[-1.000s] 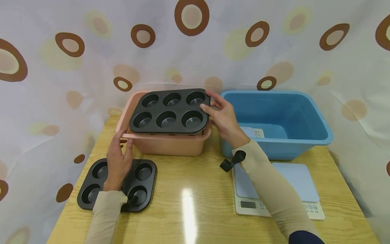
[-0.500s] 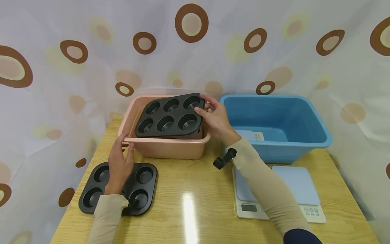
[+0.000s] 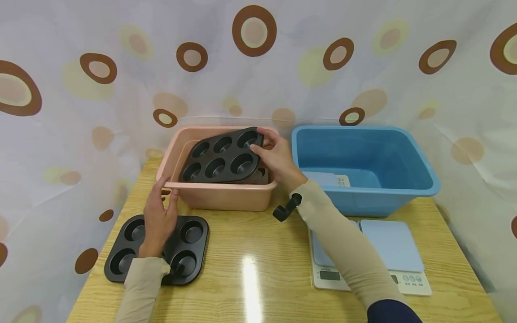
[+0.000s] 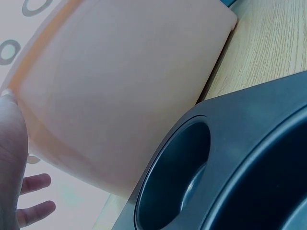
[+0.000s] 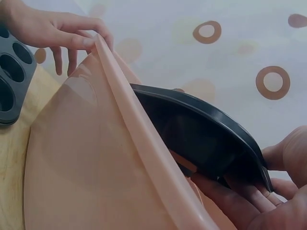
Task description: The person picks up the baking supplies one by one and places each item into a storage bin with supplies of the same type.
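Observation:
A black six-cup muffin tin (image 3: 222, 155) lies tilted inside the pink plastic basin (image 3: 224, 197), its right end raised. My right hand (image 3: 278, 159) grips that right end, thumb on top and fingers underneath, as the right wrist view shows at the tin's edge (image 5: 206, 115). At the basin's front left corner my left hand (image 3: 159, 220) pinches the rim between thumb and fingers. A second black muffin tin (image 3: 191, 231) rests on the table beneath my left wrist, partly hidden by it. Something dark and brownish (image 3: 258, 177) shows under the held tin, mostly covered.
To the right stands a blue plastic basin (image 3: 387, 195) with a white kitchen scale (image 3: 323, 178) inside. Two more scales with pale blue platforms (image 3: 392, 244) lie in front of it, one partly behind my right forearm. A patterned cloth (image 3: 258, 89) hangs behind the wooden table (image 3: 226, 269).
My right hand has moved left and slightly down, bringing the muffin tin deeper into the pink basin and tilting it more. My left hand stays at the rim. The head view shifted slightly.

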Tool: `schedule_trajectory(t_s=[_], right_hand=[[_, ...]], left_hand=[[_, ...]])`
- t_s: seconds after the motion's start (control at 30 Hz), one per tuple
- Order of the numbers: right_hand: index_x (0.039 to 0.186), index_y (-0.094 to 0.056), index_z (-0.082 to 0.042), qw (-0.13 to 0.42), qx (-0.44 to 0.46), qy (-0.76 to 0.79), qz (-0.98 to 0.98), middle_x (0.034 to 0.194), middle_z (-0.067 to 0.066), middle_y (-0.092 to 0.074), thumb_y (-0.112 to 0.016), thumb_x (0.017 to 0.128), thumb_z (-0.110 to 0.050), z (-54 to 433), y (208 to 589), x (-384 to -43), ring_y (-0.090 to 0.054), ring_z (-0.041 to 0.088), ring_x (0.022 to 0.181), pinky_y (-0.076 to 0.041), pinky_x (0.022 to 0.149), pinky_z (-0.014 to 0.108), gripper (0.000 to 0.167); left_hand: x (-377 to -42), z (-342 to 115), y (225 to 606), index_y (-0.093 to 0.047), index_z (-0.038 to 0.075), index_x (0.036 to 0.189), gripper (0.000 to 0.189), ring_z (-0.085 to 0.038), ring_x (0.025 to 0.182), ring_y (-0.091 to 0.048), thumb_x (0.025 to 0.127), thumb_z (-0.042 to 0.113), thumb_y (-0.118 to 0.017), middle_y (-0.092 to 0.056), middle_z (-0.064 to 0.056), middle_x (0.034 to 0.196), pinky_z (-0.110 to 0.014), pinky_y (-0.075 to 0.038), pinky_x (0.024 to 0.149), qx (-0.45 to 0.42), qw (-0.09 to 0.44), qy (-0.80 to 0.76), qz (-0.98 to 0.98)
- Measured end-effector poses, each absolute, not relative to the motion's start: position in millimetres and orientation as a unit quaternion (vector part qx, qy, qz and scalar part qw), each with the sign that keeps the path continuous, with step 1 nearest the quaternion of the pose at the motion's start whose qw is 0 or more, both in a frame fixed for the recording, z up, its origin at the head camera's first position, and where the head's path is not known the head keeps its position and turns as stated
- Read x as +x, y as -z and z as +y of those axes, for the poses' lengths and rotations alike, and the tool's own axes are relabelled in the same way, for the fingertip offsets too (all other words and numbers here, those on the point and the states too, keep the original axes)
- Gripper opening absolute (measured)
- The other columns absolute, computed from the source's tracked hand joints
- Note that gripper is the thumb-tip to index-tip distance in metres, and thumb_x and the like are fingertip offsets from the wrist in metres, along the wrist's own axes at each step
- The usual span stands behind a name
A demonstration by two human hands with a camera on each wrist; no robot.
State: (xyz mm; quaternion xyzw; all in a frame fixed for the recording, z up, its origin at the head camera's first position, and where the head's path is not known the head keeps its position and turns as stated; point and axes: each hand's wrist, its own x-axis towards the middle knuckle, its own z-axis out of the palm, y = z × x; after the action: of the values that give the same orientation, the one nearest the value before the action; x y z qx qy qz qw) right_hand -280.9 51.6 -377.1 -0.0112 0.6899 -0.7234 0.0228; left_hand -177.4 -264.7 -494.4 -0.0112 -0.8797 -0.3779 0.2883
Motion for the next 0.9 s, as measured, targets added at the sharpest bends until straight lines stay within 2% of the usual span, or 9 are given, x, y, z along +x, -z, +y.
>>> schedule_trajectory(t_s=[0.33,0.57,0.67,0.8,0.9], right_hand=[[0.160,-0.057,-0.016,0.043,-0.003,0.688,0.724,0.107,0.009,-0.061,-0.076,0.102,-0.007,49,377,-279,-0.073,0.014,0.080,-0.064,0.063,0.026,0.062],[0.161,-0.056,-0.014,0.049,0.005,0.668,0.743,0.104,0.006,-0.055,-0.076,0.101,-0.006,44,377,-284,-0.069,0.018,0.085,-0.068,0.073,0.034,0.063],[0.161,-0.056,-0.015,0.052,0.003,0.659,0.750,0.103,0.005,-0.055,-0.076,0.102,-0.006,43,376,-284,-0.068,0.018,0.086,-0.067,0.070,0.033,0.063],[0.160,-0.056,-0.012,0.044,-0.009,0.640,0.767,0.100,0.002,-0.051,-0.076,0.102,-0.006,41,376,-285,-0.056,0.015,0.084,-0.053,0.063,0.021,0.061],[0.159,-0.057,-0.010,0.036,-0.013,0.624,0.780,0.097,0.001,-0.046,-0.076,0.102,-0.006,41,375,-285,-0.045,0.016,0.083,-0.040,0.063,0.024,0.060]], left_hand=[[-177,-263,495,-0.053,0.009,0.156,0.050,-0.047,0.118,-0.066,0.108,0.018,-0.066,-0.062,-0.023,0.153,-0.064,-0.053,0.095,-0.022,0.304,0.380,-0.873],[-179,-263,495,-0.053,0.009,0.156,0.050,-0.047,0.118,-0.066,0.109,0.019,-0.066,-0.062,-0.023,0.153,-0.063,-0.053,0.095,-0.023,0.304,0.379,-0.874],[-178,-263,495,-0.053,0.009,0.156,0.050,-0.047,0.117,-0.067,0.109,0.019,-0.066,-0.062,-0.022,0.153,-0.062,-0.053,0.094,-0.022,0.304,0.379,-0.874],[-178,-264,495,-0.055,0.008,0.155,0.049,-0.047,0.114,-0.068,0.108,0.017,-0.066,-0.064,-0.023,0.151,-0.058,-0.051,0.092,-0.023,0.310,0.382,-0.871],[-178,-264,495,-0.055,0.008,0.155,0.048,-0.047,0.113,-0.069,0.109,0.017,-0.066,-0.064,-0.023,0.150,-0.056,-0.051,0.092,-0.024,0.311,0.382,-0.870]])
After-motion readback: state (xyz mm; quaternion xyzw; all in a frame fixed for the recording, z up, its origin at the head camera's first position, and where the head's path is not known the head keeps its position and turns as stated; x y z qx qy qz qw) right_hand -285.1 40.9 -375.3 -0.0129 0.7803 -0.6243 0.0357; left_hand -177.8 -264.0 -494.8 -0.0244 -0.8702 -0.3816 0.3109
